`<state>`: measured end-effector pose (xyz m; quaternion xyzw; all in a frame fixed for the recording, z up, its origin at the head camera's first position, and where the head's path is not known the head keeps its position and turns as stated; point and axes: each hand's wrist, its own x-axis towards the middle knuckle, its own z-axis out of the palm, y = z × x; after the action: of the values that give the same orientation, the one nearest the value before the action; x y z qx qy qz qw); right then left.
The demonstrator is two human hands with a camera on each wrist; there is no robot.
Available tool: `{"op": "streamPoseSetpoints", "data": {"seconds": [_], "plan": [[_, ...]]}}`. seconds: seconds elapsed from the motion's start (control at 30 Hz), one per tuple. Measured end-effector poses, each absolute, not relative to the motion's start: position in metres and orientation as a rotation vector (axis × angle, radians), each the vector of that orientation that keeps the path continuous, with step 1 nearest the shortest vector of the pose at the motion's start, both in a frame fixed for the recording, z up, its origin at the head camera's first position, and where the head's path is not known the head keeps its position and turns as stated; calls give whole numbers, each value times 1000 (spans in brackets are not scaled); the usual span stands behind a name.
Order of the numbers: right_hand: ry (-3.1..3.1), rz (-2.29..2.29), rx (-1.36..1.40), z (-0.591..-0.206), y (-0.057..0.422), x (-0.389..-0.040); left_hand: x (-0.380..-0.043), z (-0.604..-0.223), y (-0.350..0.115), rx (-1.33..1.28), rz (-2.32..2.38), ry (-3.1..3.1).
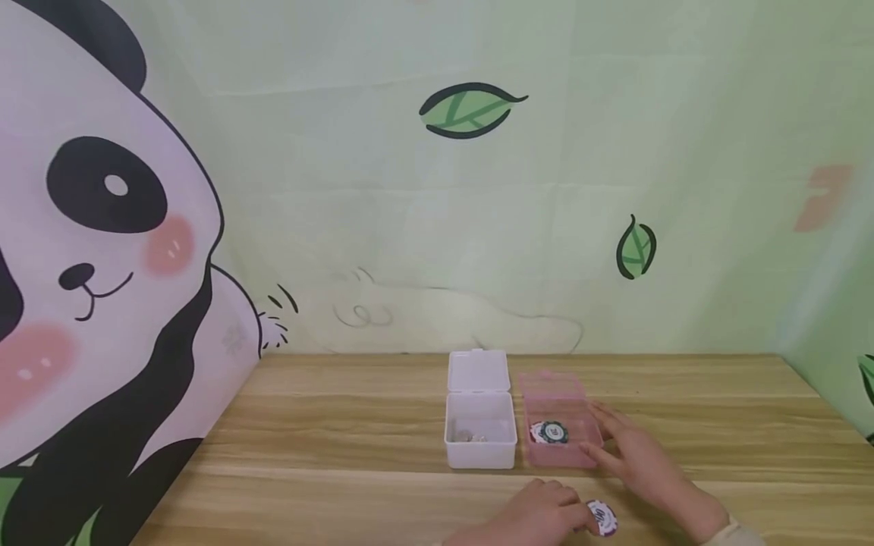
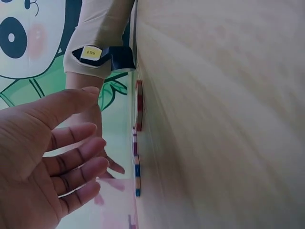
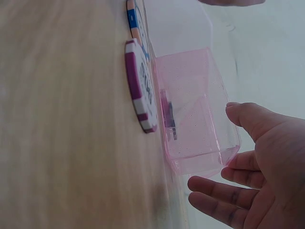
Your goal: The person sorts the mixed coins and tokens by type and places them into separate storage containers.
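My left hand (image 1: 536,516) hovers low over the table, hiding part of a white-and-purple poker chip (image 1: 602,519). In the left wrist view its fingers bend loosely with nothing between them, beside a red-edged chip (image 2: 139,105) and a blue-edged chip (image 2: 137,179) flat on the wood. At the right side of the pink see-through box (image 1: 553,456), my right hand (image 1: 638,459) has its thumb and fingers spread against the wall. Inside that box lie a dark green-and-white chip (image 1: 555,432) and a red-and-white chip (image 1: 538,434), overlapping.
Left of the pink box stands a white box (image 1: 481,456), lid raised, with small pale pieces (image 1: 471,437) inside, too small to tell. Both boxes stand on a wooden table (image 1: 341,432). A green cloth (image 1: 328,152) with a panda print hangs behind.
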<state>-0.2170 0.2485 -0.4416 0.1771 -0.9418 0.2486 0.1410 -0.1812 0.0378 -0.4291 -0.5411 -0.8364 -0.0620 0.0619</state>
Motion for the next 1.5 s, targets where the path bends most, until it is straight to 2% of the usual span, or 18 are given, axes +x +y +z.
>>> {"op": "streamPoseSetpoints", "data": {"seconds": [1.5], "plan": [[-2714,724,507,-439,248,-216,-179,-448,53,-1688,73,-2493]]}}
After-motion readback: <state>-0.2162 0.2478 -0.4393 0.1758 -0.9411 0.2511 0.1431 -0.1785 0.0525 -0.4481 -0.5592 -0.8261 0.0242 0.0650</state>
